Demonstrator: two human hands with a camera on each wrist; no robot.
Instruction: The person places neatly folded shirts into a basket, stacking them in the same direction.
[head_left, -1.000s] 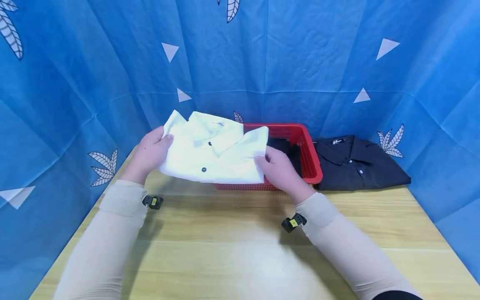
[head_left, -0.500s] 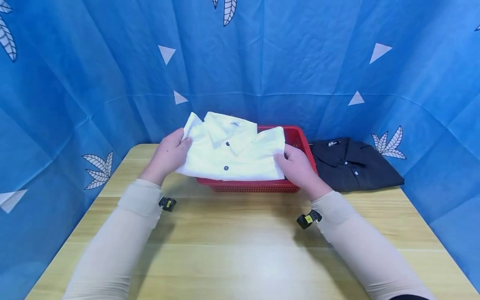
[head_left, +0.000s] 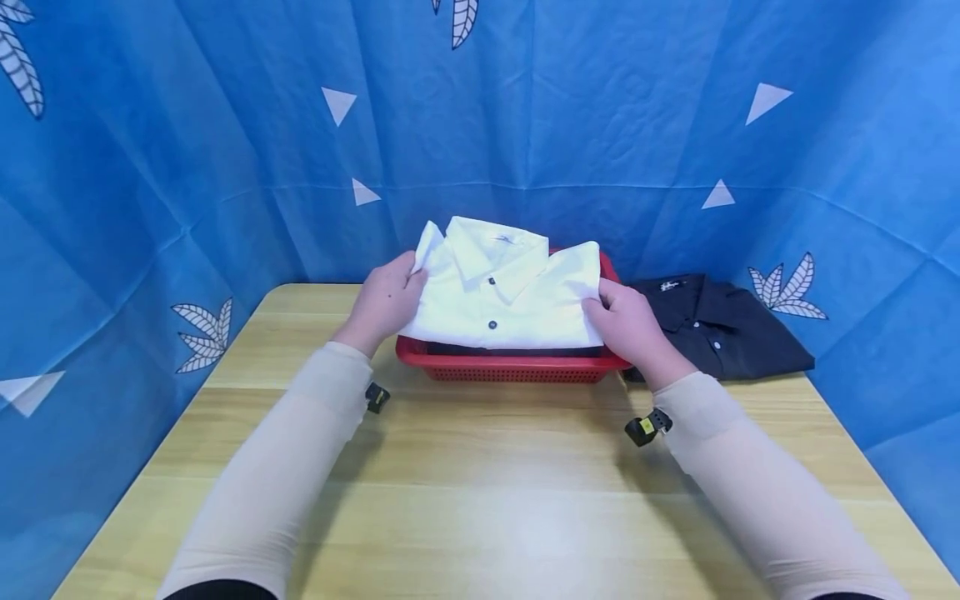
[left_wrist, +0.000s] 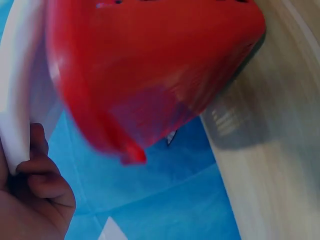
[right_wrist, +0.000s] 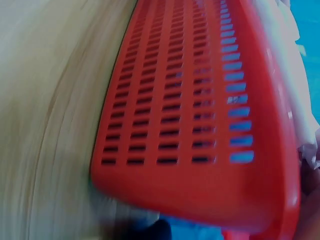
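A folded white shirt [head_left: 517, 308] with a collar and dark buttons is held level over the red plastic basket [head_left: 517, 367]. My left hand [head_left: 386, 300] pinches its left side between thumb and fingers; the left wrist view shows the fingers [left_wrist: 47, 182] curled at the cloth's edge beside the basket. On the opposite side my right hand [head_left: 633, 325] grips the shirt's right edge, close above the basket's right rim. Dark cloth [head_left: 517, 350] shows in the basket under the shirt's front edge. Most of the basket's inside is hidden by the shirt.
A folded black shirt [head_left: 712, 329] with light buttons lies on the wooden table [head_left: 480, 483], right of the basket. Behind the table hangs a blue curtain [head_left: 480, 125] with white leaf and triangle prints, which also runs along both sides.
Both hands have carried the white shirt to the right, from left of the basket to over it. The black shirt and the basket have stayed in place.
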